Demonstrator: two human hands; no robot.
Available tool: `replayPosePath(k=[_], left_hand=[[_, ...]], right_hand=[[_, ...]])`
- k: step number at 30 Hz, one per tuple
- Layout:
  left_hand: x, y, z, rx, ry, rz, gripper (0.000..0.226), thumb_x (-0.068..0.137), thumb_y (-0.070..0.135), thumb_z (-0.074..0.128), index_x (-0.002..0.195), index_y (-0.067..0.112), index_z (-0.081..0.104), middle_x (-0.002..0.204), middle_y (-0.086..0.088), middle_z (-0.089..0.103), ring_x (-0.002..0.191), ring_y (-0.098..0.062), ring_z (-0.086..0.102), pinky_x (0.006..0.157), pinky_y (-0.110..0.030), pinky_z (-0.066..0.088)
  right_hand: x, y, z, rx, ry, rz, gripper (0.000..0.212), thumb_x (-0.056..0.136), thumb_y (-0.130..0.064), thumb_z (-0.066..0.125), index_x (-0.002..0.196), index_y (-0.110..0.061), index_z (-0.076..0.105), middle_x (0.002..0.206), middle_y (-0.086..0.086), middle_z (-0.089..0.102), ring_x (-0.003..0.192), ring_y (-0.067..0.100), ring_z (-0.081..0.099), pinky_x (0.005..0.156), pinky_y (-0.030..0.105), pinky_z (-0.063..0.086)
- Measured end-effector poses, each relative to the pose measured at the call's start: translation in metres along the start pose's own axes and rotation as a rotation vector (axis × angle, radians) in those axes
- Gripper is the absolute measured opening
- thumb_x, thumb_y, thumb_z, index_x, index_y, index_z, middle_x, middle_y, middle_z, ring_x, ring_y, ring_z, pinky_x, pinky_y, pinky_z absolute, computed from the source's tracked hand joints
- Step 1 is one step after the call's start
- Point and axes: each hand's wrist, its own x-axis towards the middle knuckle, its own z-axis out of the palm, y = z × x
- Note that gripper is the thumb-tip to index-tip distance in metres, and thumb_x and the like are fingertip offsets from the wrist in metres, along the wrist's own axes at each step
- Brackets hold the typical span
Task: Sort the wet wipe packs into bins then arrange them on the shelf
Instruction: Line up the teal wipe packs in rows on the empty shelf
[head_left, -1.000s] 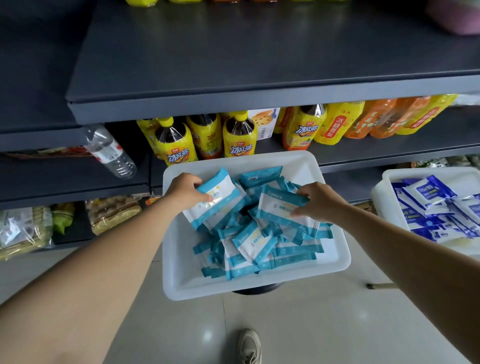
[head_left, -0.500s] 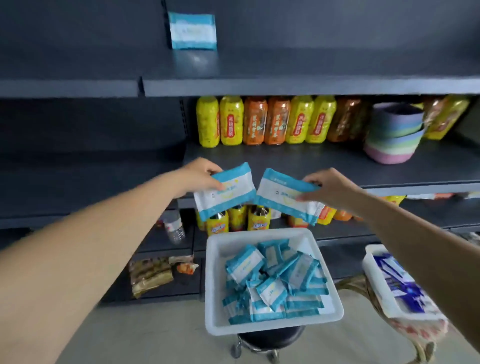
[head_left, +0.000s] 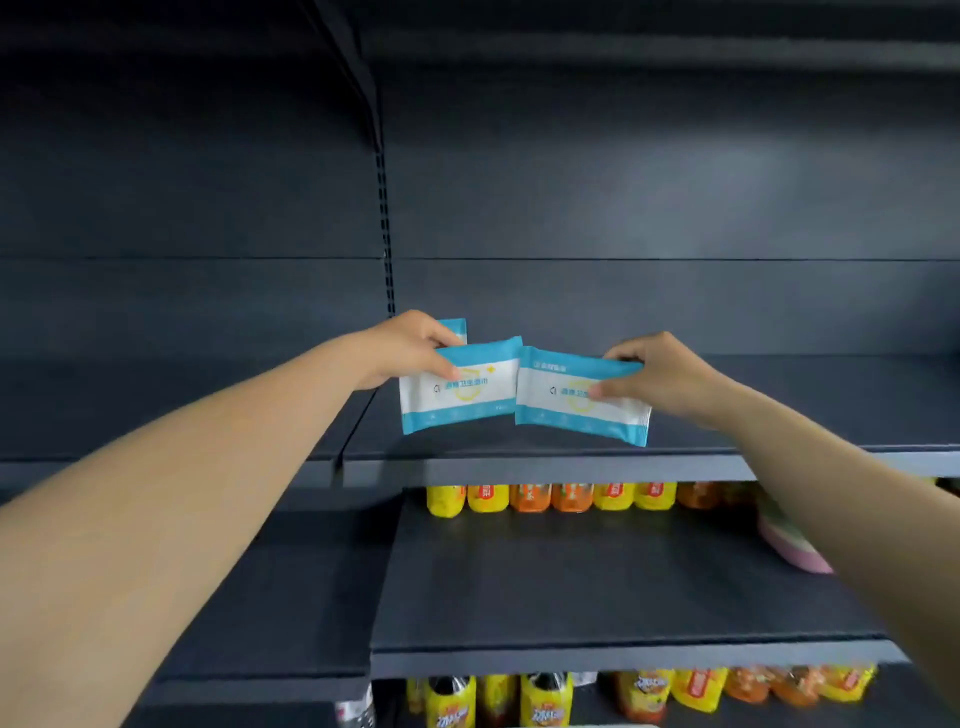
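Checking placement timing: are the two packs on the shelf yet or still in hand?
In hand. The left hand pinches the left pack, the right hand the right pack, above the shelf.

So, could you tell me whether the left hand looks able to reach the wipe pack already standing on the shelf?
Probably yes. The left hand is right in front of the standing pack with nothing between them, but its fingers already grip the left pack, so it is not free to take it.

left hand (head_left: 410, 343) grips wipe pack (head_left: 460, 384) | right hand (head_left: 660, 376) grips second pack (head_left: 579, 395) | above shelf (head_left: 545, 467)
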Motion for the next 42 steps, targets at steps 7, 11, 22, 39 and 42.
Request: replayPosePath(k=[7, 11, 22, 39, 42], left_hand=[[0.057, -0.025, -0.020, -0.055, 0.149, 0.001, 0.035, 0.081, 0.003, 0.070, 0.114, 0.013, 0.066, 0.115, 0.003, 0.064, 0.100, -0.011, 0.061, 0.084, -0.022, 0.046], [0.099, -0.064, -0.027, 0.009, 0.166, -0.030, 0.043, 0.079, 0.001, 0.071, 0.121, 0.011, 0.062, 0.125, 0.002, 0.057, 0.113, -0.011, 0.052, 0.091, -0.019, 0.038], [0.240, -0.148, -0.061, 0.064, 0.160, 0.036, 0.035, 0.075, 0.007, 0.077, 0.109, 0.012, 0.067, 0.118, 0.002, 0.062, 0.106, -0.005, 0.052, 0.089, -0.017, 0.036], [0.276, -0.209, -0.046, 0.058, 0.471, 0.383, 0.052, 0.079, 0.053, 0.049, 0.115, 0.017, 0.062, 0.108, 0.010, 0.049, 0.107, -0.007, 0.046, 0.089, -0.014, 0.029], [0.269, -0.208, -0.040, -0.013, 0.446, 0.398, 0.056, 0.077, 0.056, 0.048, 0.120, 0.021, 0.055, 0.115, 0.014, 0.045, 0.109, 0.002, 0.043, 0.089, -0.002, 0.027]], right_hand=[[0.072, 0.003, 0.024, 0.084, -0.005, -0.015, 0.013, 0.079, -0.010, 0.071, 0.073, -0.021, 0.067, 0.075, -0.004, 0.062, 0.067, 0.009, 0.053, 0.060, 0.020, 0.040], [0.114, 0.012, 0.061, 0.141, -0.007, 0.002, 0.014, 0.078, -0.008, 0.071, 0.074, -0.021, 0.067, 0.072, -0.007, 0.061, 0.065, 0.008, 0.051, 0.062, 0.022, 0.040], [0.229, 0.043, 0.139, 0.312, 0.203, 0.127, 0.026, 0.074, 0.002, 0.075, 0.080, -0.022, 0.066, 0.082, -0.003, 0.068, 0.063, -0.001, 0.062, 0.057, 0.008, 0.046], [0.261, 0.047, 0.174, 0.143, 0.246, 0.073, 0.046, 0.080, 0.002, 0.066, 0.103, -0.036, 0.052, 0.102, -0.022, 0.055, 0.090, -0.003, 0.055, 0.068, 0.001, 0.040], [0.282, 0.029, 0.192, 0.101, 0.178, 0.007, 0.047, 0.081, 0.000, 0.063, 0.110, -0.035, 0.052, 0.108, -0.017, 0.056, 0.094, 0.002, 0.055, 0.073, 0.003, 0.038]])
